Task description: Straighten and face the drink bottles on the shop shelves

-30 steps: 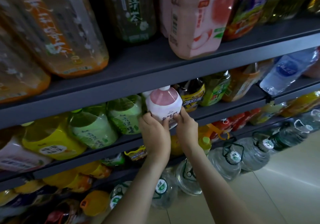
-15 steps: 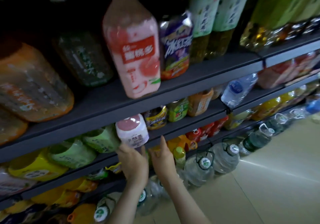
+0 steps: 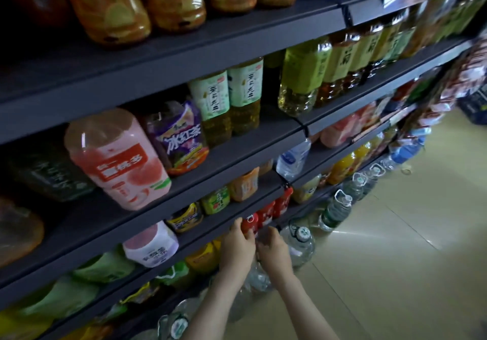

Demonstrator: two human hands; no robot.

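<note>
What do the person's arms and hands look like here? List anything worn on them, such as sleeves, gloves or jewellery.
The left forearm and right forearm are bare, with no sleeve down to the picture's bottom edge. The left hand and right hand wear no gloves; no watch or bracelet shows at either wrist. Any rings are too blurred to tell.

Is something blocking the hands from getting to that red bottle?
No, nothing visible is in the way. The left hand is right at the red bottle, and the right hand is just below it on the right. Whether either has a grip on it is too blurred to tell.
</note>
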